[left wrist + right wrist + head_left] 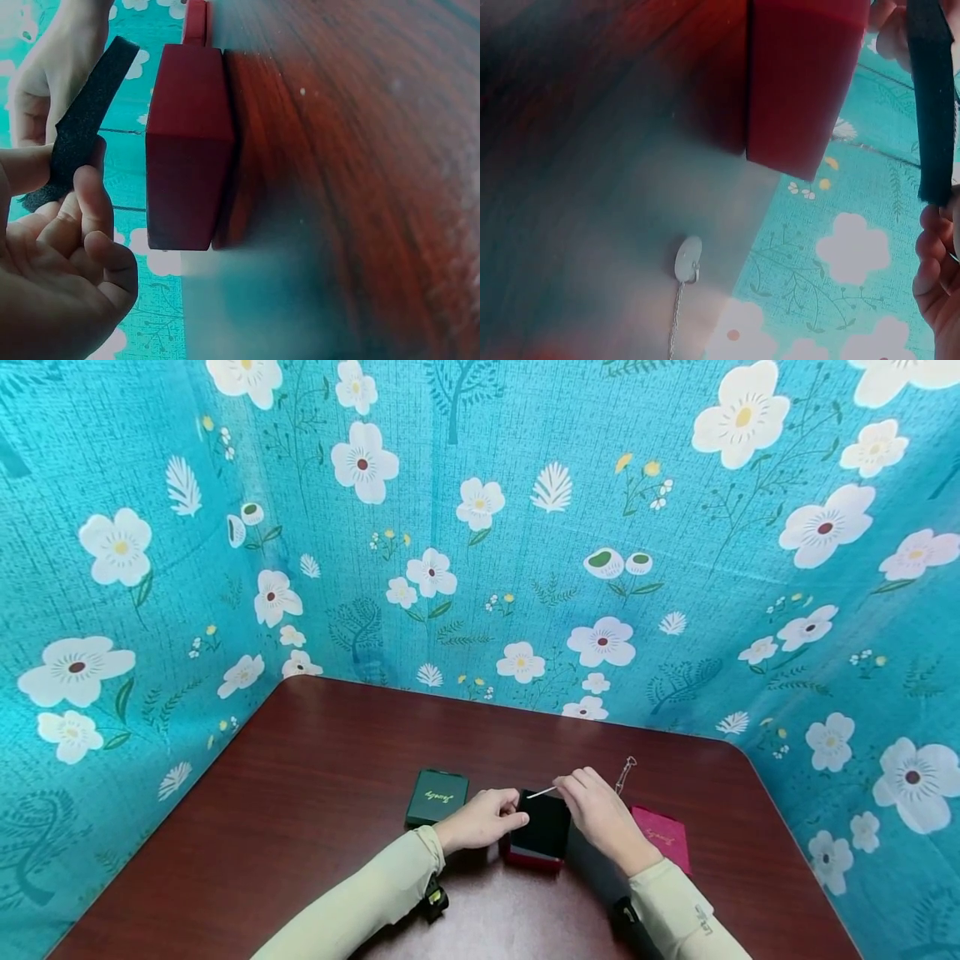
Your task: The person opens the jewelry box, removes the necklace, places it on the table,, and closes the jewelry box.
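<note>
A thin black foam pad (543, 827) is held tilted above an open red box (187, 187). My left hand (483, 818) pinches one end of the pad between thumb and fingers. At its other end, my right hand (596, 814) grips the edge with bent fingers; its thumb is partly hidden. Across the pad's upper face runs a thin silver chain (542, 792), reaching toward the right fingertips. Two fine strands stretch between pad and box in the left wrist view. The inside of the box is hidden by the pad.
To the left lies a green jewelry box (438, 795) with gold lettering. A red lid (663, 837) with similar lettering lies right of my right hand. Behind that hand another silver chain (624, 774) rests on the brown table (352, 760); a round pale pendant (688, 259) shows in the right wrist view.
</note>
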`<state>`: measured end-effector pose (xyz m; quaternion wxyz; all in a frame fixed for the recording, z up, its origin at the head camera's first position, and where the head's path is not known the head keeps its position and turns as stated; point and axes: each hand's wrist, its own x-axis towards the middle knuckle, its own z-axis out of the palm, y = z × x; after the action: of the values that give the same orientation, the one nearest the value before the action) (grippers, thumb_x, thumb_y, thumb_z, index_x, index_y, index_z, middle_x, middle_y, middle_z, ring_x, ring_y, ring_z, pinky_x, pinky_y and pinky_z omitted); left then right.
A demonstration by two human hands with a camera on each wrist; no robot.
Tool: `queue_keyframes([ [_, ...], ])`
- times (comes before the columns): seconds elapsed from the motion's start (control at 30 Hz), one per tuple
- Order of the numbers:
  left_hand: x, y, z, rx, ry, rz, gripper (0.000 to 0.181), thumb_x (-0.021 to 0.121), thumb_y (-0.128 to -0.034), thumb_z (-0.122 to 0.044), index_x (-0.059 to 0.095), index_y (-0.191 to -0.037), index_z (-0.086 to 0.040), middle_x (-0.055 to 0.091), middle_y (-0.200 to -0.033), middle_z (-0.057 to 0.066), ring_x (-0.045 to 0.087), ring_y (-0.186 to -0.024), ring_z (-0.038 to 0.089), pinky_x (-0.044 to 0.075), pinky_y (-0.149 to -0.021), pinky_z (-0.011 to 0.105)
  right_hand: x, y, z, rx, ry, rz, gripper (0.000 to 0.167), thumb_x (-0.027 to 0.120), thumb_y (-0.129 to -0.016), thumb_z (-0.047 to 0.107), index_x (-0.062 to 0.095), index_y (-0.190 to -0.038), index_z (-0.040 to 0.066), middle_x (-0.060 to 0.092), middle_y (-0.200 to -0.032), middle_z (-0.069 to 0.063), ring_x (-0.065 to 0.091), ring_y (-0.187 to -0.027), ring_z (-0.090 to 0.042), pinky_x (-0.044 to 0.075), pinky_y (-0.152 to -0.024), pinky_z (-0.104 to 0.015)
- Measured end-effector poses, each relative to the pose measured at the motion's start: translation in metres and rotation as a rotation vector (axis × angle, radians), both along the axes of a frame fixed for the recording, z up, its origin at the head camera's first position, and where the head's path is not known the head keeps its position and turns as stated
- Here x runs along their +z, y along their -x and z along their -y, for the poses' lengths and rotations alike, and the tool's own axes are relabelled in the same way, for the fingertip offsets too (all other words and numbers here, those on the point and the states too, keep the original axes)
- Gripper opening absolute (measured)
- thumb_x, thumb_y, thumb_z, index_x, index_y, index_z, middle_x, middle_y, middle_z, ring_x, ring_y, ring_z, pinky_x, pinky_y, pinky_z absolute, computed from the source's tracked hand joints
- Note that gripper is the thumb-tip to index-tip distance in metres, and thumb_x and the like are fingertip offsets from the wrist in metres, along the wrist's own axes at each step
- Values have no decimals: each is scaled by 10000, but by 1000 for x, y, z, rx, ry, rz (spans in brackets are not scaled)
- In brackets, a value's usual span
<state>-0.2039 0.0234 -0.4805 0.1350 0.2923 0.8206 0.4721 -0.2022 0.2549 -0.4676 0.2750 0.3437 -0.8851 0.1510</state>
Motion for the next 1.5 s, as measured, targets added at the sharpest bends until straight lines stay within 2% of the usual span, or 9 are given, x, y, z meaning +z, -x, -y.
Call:
queue_keyframes([
  [0.33,0,0,0,-40,7,-38,239,581,-944,-183,450,-754,-122,474,-631,-83,407,-554,43,339,-563,200,-1,5,-5,-7,-10,-34,277,783,-737,8,656,-969,89,606,-865,-5,528,-798,-147,502,-680,-290],
  [0.53,-1,-1,-1,-68,5,-60,242,579,-946,-180,436,-762,-118,461,-632,-83,397,-550,45,335,-565,197,1,6,-5,1,-23,1,114,656,-896,129,648,-1001,86,615,-895,-14,530,-826,-149,494,-702,-281],
  [0.67,-3,0,-2,-91,4,-64,250,583,-943,-171,424,-757,-119,450,-622,-83,386,-542,45,326,-560,195,2,8,-6,4,-21,-6,136,577,-952,192,645,-1004,86,615,-892,-16,529,-822,-149,489,-698,-277],
  [0.77,-3,-1,-2,-114,3,-61,258,586,-941,-162,415,-752,-117,466,-614,-81,392,-532,42,325,-551,192,3,9,-6,2,-13,-16,101,647,-901,114,648,-993,74,613,-878,-21,530,-814,-155,492,-692,-291],
  [0.9,-3,-2,-3,-119,-2,-66,265,589,-936,-165,412,-743,-120,486,-601,-77,409,-516,31,328,-539,184,6,12,-4,-8,-2,-8,185,722,-805,17,653,-968,71,615,-867,-21,532,-802,-155,496,-687,-306],
  [1.17,-2,-3,-4,-101,14,-80,220,597,-926,-202,481,-747,-150,444,-591,-114,367,-487,15,319,-526,174,12,14,3,-69,87,40,76,658,-818,60,625,-858,116,578,-815,-1,508,-760,-132,484,-676,-317],
  [1.37,-2,-4,-5,-133,10,-80,180,587,-935,-206,519,-774,-161,442,-600,-112,377,-488,17,329,-529,173,14,16,8,-83,142,19,63,652,-813,65,625,-822,121,557,-808,3,476,-747,-132,466,-649,-314],
  [1.5,-3,-5,-5,-147,9,-84,187,588,-934,-204,507,-771,-161,438,-605,-108,383,-496,20,330,-531,175,13,17,9,-116,151,45,62,652,-815,75,628,-812,131,556,-805,14,473,-746,-123,472,-652,-306],
])
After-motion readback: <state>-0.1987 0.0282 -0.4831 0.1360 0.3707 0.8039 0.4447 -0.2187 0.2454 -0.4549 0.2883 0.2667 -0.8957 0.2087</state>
